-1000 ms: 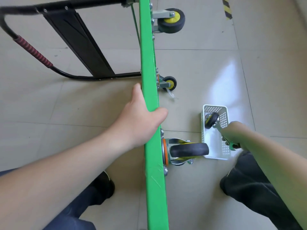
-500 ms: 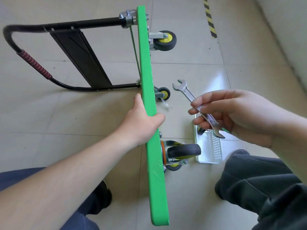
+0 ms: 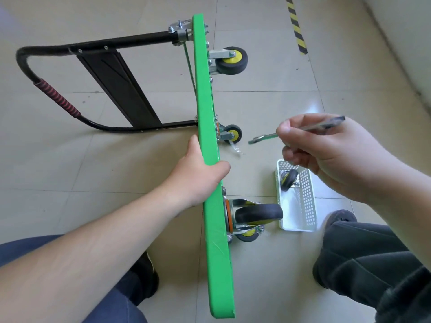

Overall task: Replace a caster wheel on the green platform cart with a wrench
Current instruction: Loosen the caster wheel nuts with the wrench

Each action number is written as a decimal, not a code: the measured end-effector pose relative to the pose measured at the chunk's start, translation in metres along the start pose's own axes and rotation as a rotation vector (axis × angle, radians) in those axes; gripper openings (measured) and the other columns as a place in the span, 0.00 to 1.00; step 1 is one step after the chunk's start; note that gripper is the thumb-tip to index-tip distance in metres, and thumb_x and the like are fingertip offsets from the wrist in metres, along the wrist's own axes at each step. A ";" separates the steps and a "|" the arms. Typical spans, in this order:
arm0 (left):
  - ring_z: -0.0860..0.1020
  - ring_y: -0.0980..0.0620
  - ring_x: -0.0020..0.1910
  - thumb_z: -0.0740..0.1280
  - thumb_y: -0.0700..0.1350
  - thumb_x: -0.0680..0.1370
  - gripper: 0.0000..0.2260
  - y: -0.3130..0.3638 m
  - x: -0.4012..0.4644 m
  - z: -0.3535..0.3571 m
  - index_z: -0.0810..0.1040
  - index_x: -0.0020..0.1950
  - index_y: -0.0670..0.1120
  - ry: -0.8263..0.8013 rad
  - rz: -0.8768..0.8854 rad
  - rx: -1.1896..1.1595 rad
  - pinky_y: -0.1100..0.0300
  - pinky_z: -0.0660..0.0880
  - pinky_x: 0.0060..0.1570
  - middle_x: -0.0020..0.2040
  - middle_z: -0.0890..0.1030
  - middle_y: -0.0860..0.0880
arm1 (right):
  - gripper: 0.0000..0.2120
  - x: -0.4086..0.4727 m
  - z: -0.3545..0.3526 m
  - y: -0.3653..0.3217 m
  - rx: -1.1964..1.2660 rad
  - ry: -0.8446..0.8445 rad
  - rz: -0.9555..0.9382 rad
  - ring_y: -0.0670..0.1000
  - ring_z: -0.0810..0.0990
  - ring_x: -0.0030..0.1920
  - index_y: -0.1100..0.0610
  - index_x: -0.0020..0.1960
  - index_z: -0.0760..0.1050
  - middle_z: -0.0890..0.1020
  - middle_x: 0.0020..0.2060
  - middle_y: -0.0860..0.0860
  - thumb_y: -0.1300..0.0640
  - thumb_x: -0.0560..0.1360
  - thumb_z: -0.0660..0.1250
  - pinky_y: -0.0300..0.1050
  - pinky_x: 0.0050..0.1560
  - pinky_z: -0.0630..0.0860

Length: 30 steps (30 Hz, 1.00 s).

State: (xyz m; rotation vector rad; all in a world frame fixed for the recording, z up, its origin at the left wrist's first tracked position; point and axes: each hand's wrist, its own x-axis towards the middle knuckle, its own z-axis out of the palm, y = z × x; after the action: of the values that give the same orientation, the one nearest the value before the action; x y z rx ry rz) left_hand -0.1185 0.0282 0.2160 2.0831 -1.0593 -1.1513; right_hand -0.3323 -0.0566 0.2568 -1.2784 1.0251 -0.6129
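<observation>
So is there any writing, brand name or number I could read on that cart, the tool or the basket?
None readable. The green platform cart, the blurred metal wrench and the white plastic mesh basket show no legible text. The yellow-and-black striped floor tape is only a pattern.

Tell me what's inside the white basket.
One spare caster wheel lies at the far end of the basket. The right hand covers that end's rim, so anything beside the wheel there is hidden.

Right hand (image 3: 335, 157) lifted wrench (image 3: 263, 138) out of basket (image 3: 305, 206); wrench since turned level, head toward cart (image 3: 207, 113).
</observation>
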 end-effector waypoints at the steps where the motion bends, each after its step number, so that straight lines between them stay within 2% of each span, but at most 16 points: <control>1: 0.83 0.47 0.52 0.65 0.57 0.68 0.31 0.000 0.001 0.000 0.65 0.71 0.56 -0.006 0.000 0.001 0.45 0.81 0.57 0.57 0.84 0.49 | 0.11 0.003 0.002 0.003 -0.082 0.034 -0.037 0.54 0.76 0.36 0.59 0.45 0.81 0.77 0.31 0.50 0.50 0.76 0.75 0.48 0.43 0.73; 4: 0.83 0.49 0.53 0.67 0.59 0.66 0.40 0.000 0.003 -0.003 0.59 0.78 0.58 -0.045 -0.012 -0.001 0.45 0.81 0.58 0.57 0.83 0.53 | 0.18 0.013 0.008 0.005 -0.210 0.073 -0.111 0.52 0.74 0.32 0.58 0.45 0.82 0.73 0.29 0.49 0.46 0.83 0.64 0.49 0.40 0.70; 6: 0.84 0.49 0.53 0.68 0.61 0.64 0.44 -0.001 0.003 -0.004 0.57 0.79 0.63 -0.068 -0.019 -0.018 0.45 0.82 0.57 0.58 0.83 0.54 | 0.22 0.020 0.012 0.002 -0.298 0.041 -0.142 0.52 0.74 0.31 0.57 0.45 0.83 0.74 0.28 0.51 0.42 0.84 0.61 0.51 0.39 0.71; 9: 0.85 0.48 0.54 0.69 0.60 0.64 0.42 -0.002 0.000 -0.006 0.57 0.77 0.66 -0.096 -0.007 -0.053 0.44 0.82 0.57 0.58 0.84 0.54 | 0.26 0.029 0.016 -0.003 -0.408 -0.017 -0.157 0.54 0.75 0.30 0.57 0.44 0.83 0.78 0.27 0.53 0.39 0.84 0.58 0.50 0.37 0.73; 11: 0.85 0.48 0.53 0.70 0.56 0.68 0.38 -0.002 -0.006 -0.006 0.59 0.75 0.66 -0.101 0.012 -0.064 0.43 0.82 0.57 0.58 0.84 0.52 | 0.25 0.035 0.019 -0.006 -0.471 -0.038 -0.162 0.51 0.77 0.28 0.57 0.45 0.82 0.81 0.28 0.54 0.40 0.84 0.57 0.48 0.35 0.74; 15: 0.86 0.50 0.50 0.73 0.51 0.69 0.44 -0.008 -0.020 -0.002 0.53 0.78 0.70 -0.098 0.032 -0.085 0.47 0.84 0.51 0.56 0.85 0.53 | 0.18 0.048 0.022 -0.009 -0.568 -0.109 -0.171 0.51 0.86 0.35 0.57 0.47 0.79 0.86 0.34 0.51 0.45 0.84 0.59 0.50 0.37 0.80; 18: 0.86 0.52 0.48 0.76 0.45 0.74 0.46 -0.016 -0.030 0.001 0.50 0.78 0.72 -0.125 0.043 -0.116 0.56 0.85 0.42 0.57 0.84 0.55 | 0.10 0.054 0.021 -0.005 -0.569 -0.181 -0.119 0.50 0.86 0.36 0.60 0.48 0.79 0.87 0.37 0.52 0.54 0.82 0.66 0.42 0.40 0.83; 21: 0.86 0.54 0.48 0.75 0.41 0.75 0.47 -0.021 -0.035 0.004 0.49 0.77 0.74 -0.138 0.071 -0.114 0.64 0.82 0.36 0.61 0.82 0.56 | 0.04 0.055 0.023 0.000 -0.509 -0.204 -0.104 0.48 0.86 0.36 0.60 0.49 0.79 0.87 0.37 0.52 0.59 0.80 0.68 0.39 0.41 0.83; 24: 0.85 0.54 0.48 0.73 0.38 0.76 0.46 -0.023 -0.035 0.004 0.50 0.76 0.75 -0.141 0.093 -0.123 0.68 0.80 0.32 0.64 0.80 0.55 | 0.05 0.060 0.026 0.004 -0.478 -0.137 -0.124 0.45 0.85 0.36 0.57 0.50 0.80 0.85 0.35 0.50 0.57 0.81 0.68 0.37 0.40 0.80; 26: 0.84 0.57 0.49 0.73 0.39 0.76 0.47 -0.024 -0.035 0.004 0.49 0.76 0.75 -0.142 0.110 -0.102 0.70 0.78 0.32 0.65 0.79 0.57 | 0.07 0.063 0.027 0.003 -0.550 -0.078 -0.149 0.46 0.84 0.38 0.53 0.50 0.81 0.85 0.37 0.47 0.51 0.81 0.67 0.39 0.43 0.79; 30: 0.83 0.58 0.51 0.74 0.41 0.75 0.46 -0.025 -0.034 0.003 0.49 0.74 0.77 -0.134 0.129 -0.078 0.72 0.78 0.34 0.63 0.79 0.59 | 0.13 0.070 0.027 0.002 -0.691 -0.063 -0.086 0.55 0.84 0.50 0.53 0.52 0.81 0.86 0.47 0.55 0.45 0.82 0.64 0.48 0.55 0.80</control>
State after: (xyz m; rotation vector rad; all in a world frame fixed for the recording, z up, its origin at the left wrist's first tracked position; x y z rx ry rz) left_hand -0.1228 0.0697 0.2110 1.8709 -1.1726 -1.2605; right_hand -0.2775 -0.1031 0.2343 -1.9374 1.1812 -0.2763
